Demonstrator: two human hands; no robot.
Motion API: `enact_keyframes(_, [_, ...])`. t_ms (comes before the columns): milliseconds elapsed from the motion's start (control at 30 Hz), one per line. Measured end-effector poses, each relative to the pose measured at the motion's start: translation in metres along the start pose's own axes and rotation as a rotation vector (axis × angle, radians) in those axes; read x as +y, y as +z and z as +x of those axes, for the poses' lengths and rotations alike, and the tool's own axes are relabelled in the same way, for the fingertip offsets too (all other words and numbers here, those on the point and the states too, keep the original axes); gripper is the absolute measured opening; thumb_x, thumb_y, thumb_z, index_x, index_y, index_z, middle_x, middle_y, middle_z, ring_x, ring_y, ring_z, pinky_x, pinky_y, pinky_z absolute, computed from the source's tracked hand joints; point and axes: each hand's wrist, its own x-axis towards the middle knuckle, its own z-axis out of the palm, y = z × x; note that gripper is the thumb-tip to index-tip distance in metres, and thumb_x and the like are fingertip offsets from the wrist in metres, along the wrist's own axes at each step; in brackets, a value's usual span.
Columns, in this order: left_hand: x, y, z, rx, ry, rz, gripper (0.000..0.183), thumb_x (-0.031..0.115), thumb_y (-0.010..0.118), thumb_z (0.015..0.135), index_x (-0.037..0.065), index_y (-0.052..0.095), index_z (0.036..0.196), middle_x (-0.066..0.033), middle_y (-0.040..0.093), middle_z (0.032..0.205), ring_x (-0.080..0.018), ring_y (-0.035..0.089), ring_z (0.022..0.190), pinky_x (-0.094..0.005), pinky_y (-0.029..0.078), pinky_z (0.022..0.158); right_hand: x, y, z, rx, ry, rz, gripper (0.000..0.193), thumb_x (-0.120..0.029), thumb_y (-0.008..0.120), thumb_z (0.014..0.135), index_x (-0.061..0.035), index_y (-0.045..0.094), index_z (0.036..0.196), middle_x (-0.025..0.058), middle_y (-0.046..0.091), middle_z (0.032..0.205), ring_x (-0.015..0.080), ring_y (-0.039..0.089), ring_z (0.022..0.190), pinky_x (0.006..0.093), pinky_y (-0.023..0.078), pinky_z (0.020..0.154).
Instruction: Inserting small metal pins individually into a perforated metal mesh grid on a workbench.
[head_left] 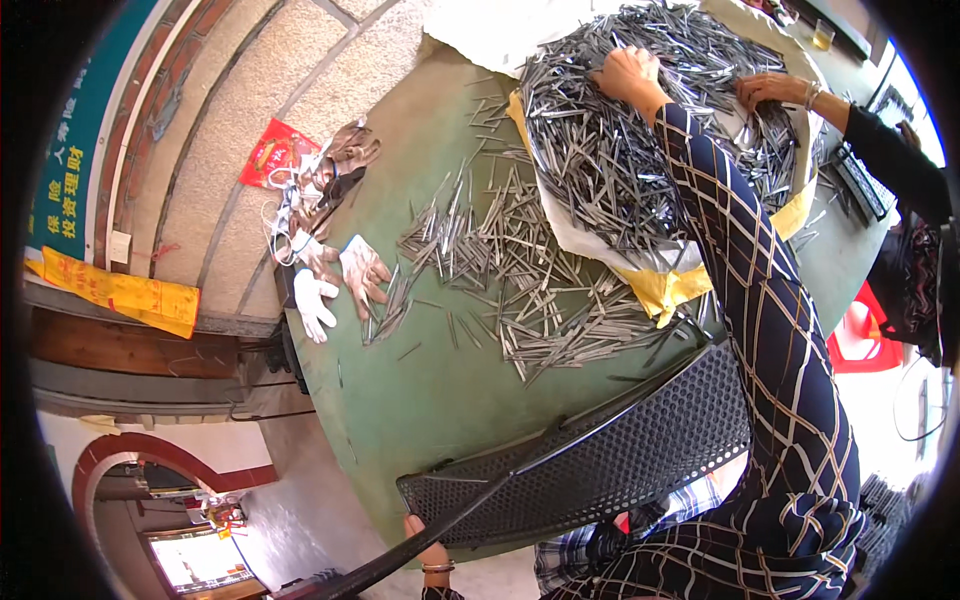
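- L hand (428, 556), w/ bracelet: mostly hidden, one digit showing at tray corner; can't tell if gripping.
- Blk tray (610, 465), perforated, round holes: is tilting, R of L hand.
- Green table (430, 400), smooth top: is extending beyond L hand.
- Loose strips (570, 325), thin, gray, metal-looking: are lying scattered, nearer than R hand.
- Gloves (365, 270), fabric, white, stained: are lying well L of R hand.
- Red packet (277, 152), gold print: is lying past gloves.
- R hand (632, 78): fingers curling down, tips buried in strip pile (600, 170); can't tell if gripping. Pile is surrounding it, on whitish cloth (562, 222).
- Co-worker's hand (768, 90): is touching same pile, R of R hand.
- Green banner (85, 130), far L of R hand: is showing yellow/white characters.
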Motion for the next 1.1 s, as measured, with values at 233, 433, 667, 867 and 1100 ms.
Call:
enact_keyframes(233, [0.028, -0.002, -0.002, -0.101, -0.072, -0.111, 0.042, 0.03, 0.039, 0.096, -0.008, 0.055, 0.104, -0.0142, 0.058, 0.098, -0.0234, 0.053, 0.089, -0.0343, 0.041, 0.083, 0.007, 0.017, 0.015, 0.142, -0.049, -0.019, 0.053, -0.044, 0.054, 0.084, 0.0012, 0.054, 0.112, 0.0175, 0.059, 0.105, 0.0316, 0.054, 0.103, 0.0462, 0.037, 0.09])
enact_keyframes(433, [0.007, -0.001, -0.002, -0.062, -0.058, -0.032, 0.043, 0.03, 0.038, 0.096, -0.009, 0.054, 0.106, -0.015, 0.059, 0.101, -0.0232, 0.053, 0.092, -0.0339, 0.04, 0.086, 0.005, 0.021, 0.011, 0.144, -0.19, -0.048, 0.045, -0.034, 0.054, 0.084, 0.0018, 0.049, 0.111, 0.0195, 0.057, 0.107, 0.0318, 0.055, 0.103, 0.0446, 0.041, 0.086])
enact_keyframes(667, [0.001, -0.003, 0.001, -0.06, -0.049, -0.033, 0.045, 0.03, 0.036, 0.097, -0.01, 0.056, 0.103, -0.0165, 0.061, 0.098, -0.0251, 0.055, 0.088, -0.0353, 0.041, 0.083, 0.002, 0.032, 0.016, 0.247, -0.175, -0.013, 0.045, -0.034, 0.055, 0.082, 0.0037, 0.05, 0.106, 0.022, 0.058, 0.103, 0.0352, 0.057, 0.098, 0.0444, 0.047, 0.079])
enact_keyframes(867, [0.013, 0.0, 0.0, -0.042, -0.035, 0.026, 0.045, 0.031, 0.037, 0.096, -0.01, 0.055, 0.105, -0.0195, 0.06, 0.1, -0.0285, 0.055, 0.089, -0.0363, 0.041, 0.083, 0.004, 0.037, 0.016, 0.336, -0.209, -0.114, 0.023, -0.014, 0.038, 0.088, 0.0006, 0.055, 0.096, 0.0197, 0.061, 0.093, 0.0301, 0.061, 0.087, 0.0415, 0.047, 0.071])
enact_keyframes(1100, [0.014, -0.005, 0.0, 0.001, -0.03, 0.082, 0.045, 0.031, 0.038, 0.096, -0.01, 0.055, 0.105, -0.0218, 0.059, 0.103, -0.0323, 0.055, 0.093, -0.0375, 0.04, 0.085, -0.004, 0.026, 0.012, 0.282, -0.192, -0.08, 0.024, -0.015, 0.04, 0.088, 0.0009, 0.054, 0.098, 0.0197, 0.061, 0.097, 0.0296, 0.06, 0.091, 0.0426, 0.043, 0.078])
